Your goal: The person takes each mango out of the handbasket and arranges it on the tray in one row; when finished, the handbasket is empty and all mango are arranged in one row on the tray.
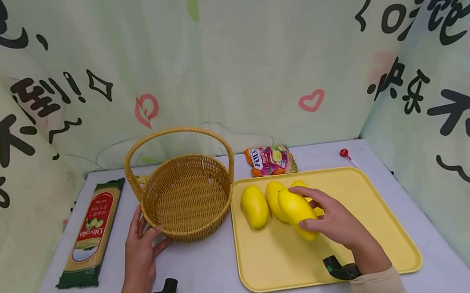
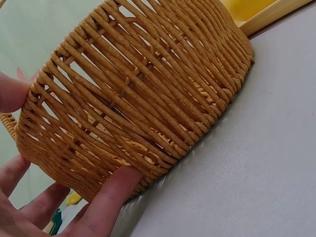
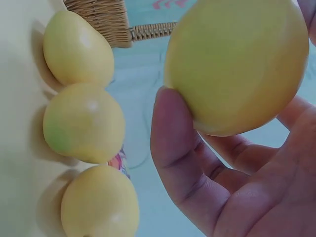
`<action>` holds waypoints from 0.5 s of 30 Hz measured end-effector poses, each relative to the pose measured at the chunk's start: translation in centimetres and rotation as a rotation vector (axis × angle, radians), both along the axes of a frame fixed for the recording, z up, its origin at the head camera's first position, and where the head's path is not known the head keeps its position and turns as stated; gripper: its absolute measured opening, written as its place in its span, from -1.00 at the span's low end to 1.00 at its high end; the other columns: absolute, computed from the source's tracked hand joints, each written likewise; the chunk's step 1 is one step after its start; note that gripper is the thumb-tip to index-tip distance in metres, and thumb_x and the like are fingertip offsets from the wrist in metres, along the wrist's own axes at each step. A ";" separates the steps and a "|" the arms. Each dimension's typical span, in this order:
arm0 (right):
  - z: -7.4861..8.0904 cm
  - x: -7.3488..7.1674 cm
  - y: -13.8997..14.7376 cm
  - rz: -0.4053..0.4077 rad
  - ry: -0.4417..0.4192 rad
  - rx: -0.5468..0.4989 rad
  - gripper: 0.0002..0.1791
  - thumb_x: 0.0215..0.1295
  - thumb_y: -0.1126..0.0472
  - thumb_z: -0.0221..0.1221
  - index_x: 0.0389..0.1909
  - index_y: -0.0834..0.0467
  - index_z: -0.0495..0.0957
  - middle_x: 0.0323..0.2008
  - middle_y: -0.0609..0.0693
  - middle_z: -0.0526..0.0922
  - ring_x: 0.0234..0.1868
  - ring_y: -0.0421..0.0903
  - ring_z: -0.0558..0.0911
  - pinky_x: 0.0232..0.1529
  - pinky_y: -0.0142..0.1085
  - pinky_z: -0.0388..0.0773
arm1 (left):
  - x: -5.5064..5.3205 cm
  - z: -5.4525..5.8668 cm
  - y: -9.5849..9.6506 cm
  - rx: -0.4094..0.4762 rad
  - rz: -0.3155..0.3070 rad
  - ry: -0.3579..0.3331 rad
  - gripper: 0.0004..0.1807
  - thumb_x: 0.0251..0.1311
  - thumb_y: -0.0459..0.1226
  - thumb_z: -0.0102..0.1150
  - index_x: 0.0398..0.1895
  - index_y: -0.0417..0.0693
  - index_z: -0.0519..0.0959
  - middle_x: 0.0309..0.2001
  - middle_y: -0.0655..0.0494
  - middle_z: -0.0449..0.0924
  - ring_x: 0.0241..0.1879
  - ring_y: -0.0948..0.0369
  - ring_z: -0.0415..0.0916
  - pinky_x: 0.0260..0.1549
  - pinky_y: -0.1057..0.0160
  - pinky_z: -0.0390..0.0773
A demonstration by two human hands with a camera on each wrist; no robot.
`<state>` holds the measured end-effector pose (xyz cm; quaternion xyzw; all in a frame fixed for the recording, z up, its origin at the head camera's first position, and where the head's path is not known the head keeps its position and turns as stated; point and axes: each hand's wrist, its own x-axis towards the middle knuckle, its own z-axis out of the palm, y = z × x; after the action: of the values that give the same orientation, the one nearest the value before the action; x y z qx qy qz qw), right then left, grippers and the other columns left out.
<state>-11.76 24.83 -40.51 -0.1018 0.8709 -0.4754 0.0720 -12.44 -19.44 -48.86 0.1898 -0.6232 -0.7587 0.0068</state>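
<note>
My right hand (image 1: 336, 217) holds a yellow mango (image 1: 296, 209) between thumb and fingers above the yellow tray (image 1: 380, 241). Three more mangoes lie on the tray, among them the leftmost mango (image 1: 254, 207); in the head view the held one partly covers the others. In the right wrist view, the held mango (image 3: 237, 64) stands apart from the row, whose middle mango (image 3: 84, 122) has a greenish patch. My left hand (image 1: 139, 256) touches the left front of a wicker basket (image 1: 186, 195). Its spread fingers rest along the woven wall (image 2: 138, 94) in the left wrist view.
A pasta-like packet (image 1: 92, 233) with a red label lies left of the basket. Behind the tray are a colourful Fox's candy bag (image 1: 271, 160) and a red lollipop (image 1: 344, 153). The basket's tall handle (image 1: 176, 130) arches up. Printed curtains (image 1: 251, 57) enclose the table.
</note>
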 end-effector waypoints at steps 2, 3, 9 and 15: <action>0.1 0.1 0.3 -0.010 0.003 0.002 -0.23 0.21 0.21 0.38 0.48 -0.15 0.45 0.49 0.09 0.44 0.16 0.17 0.45 -0.14 -0.21 0.67 | 0.0 -0.1 0.0 -0.002 -0.001 0.003 -0.09 0.51 -0.35 0.07 0.66 0.71 -0.02 0.73 0.31 -0.04 0.52 0.06 0.32 0.05 0.07 0.78; 0.2 0.1 0.5 -0.015 0.005 0.003 -0.23 0.22 0.21 0.38 0.48 -0.16 0.45 0.48 0.09 0.45 0.16 0.17 0.45 -0.14 -0.21 0.67 | 0.0 -0.1 0.0 -0.002 -0.002 0.003 -0.09 0.51 -0.35 0.08 0.66 0.72 -0.01 0.73 0.31 -0.05 0.52 0.06 0.32 0.05 0.07 0.77; 0.1 0.1 1.5 -0.040 0.022 -0.001 -0.23 0.25 0.22 0.36 0.50 -0.14 0.43 0.48 0.09 0.43 0.12 0.15 0.45 -0.19 -0.26 0.67 | 0.0 -0.1 0.0 0.001 0.000 0.009 -0.09 0.51 -0.35 0.08 0.65 0.73 0.00 0.73 0.29 -0.04 0.53 0.06 0.31 0.04 0.07 0.78; -0.1 -0.1 2.4 -0.048 0.044 0.000 -0.23 0.27 0.25 0.33 0.52 -0.13 0.42 0.44 0.11 0.46 0.10 0.15 0.46 -0.21 -0.27 0.66 | -0.1 0.0 0.0 -0.010 0.008 0.005 -0.08 0.49 -0.36 0.09 0.65 0.73 0.00 0.73 0.27 -0.03 0.53 0.04 0.32 0.02 0.09 0.78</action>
<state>-11.82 27.23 -40.60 -0.0912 0.8744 -0.4748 0.0412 -12.51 -19.43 -48.89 0.1905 -0.6263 -0.7558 0.0122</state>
